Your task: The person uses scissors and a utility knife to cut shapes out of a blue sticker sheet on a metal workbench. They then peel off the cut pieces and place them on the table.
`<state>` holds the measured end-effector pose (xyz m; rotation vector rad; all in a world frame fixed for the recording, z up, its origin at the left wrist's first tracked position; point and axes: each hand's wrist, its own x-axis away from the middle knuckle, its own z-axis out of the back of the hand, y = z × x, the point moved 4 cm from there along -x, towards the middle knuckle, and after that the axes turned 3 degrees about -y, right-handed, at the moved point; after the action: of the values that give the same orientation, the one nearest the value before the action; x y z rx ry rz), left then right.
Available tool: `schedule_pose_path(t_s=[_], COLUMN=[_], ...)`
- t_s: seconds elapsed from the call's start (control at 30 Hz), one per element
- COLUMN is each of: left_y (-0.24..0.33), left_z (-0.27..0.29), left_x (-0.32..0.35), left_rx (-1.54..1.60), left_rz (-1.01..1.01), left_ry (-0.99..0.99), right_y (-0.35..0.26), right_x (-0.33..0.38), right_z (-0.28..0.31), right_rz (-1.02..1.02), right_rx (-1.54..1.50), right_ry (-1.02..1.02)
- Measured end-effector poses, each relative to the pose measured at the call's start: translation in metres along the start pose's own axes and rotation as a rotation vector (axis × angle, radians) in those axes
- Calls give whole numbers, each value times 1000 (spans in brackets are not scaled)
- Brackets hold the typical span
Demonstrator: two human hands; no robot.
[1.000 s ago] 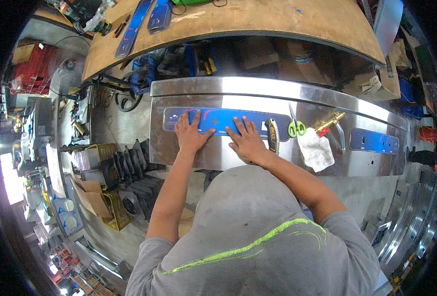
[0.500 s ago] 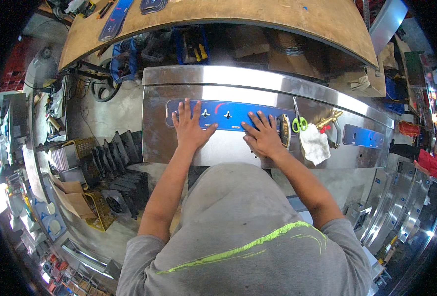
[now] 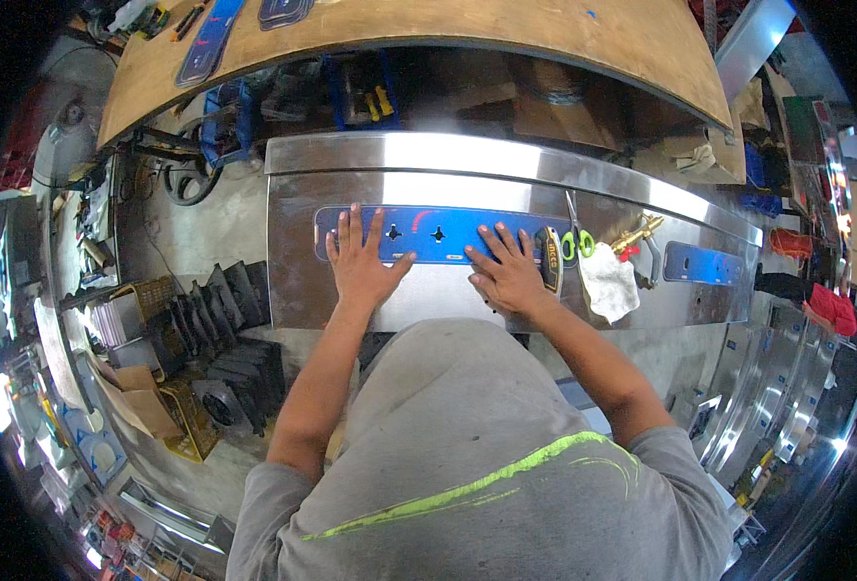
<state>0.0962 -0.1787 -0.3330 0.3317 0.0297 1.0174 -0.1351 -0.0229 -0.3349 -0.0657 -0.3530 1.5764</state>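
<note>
A long blue panel (image 3: 454,225) with cross-shaped cutouts lies flat on a stainless steel panel (image 3: 298,281). My left hand (image 3: 362,266) rests spread over its left part, fingertips on the blue face. Flat on its right part is my right hand (image 3: 508,275), fingers apart. Beside the right hand sits a black-and-yellow hand tool (image 3: 549,259), its kind unclear. Farther right are green-handled scissors (image 3: 577,246), a crumpled white cloth (image 3: 609,284) and a brass valve fitting (image 3: 639,234). A shorter blue panel (image 3: 690,263) lies near the steel's right end.
A wooden workbench (image 3: 448,44) stands beyond the steel, with blue strips (image 3: 210,39) on top and blue bins (image 3: 360,92) below. To the left on the floor are stacked black parts (image 3: 235,387) and a yellow crate (image 3: 191,426). A red cloth (image 3: 832,308) lies far right.
The whole view has shifted a little, so the bench and steel sit slightly farther left. Both hands stay flat on the blue panel. Its cutouts look dark now, where they looked bright before.
</note>
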Motion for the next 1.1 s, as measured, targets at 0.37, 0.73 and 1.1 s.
schedule_pose_path(t_s=[0.37,0.73,1.1], left_y=[-5,-5,-5], left_z=[-4,-5,-3], left_x=[1,1,0], left_rx=[-33,-55,-64], left_rz=[-5,-19,17], left_ry=[-27,-39,-69], right_y=[-5,-4,-7], right_x=[1,2,3], right_z=[5,4,11], right_rz=[6,23,50], right_rx=[21,22,20], right_ry=[54,118,167])
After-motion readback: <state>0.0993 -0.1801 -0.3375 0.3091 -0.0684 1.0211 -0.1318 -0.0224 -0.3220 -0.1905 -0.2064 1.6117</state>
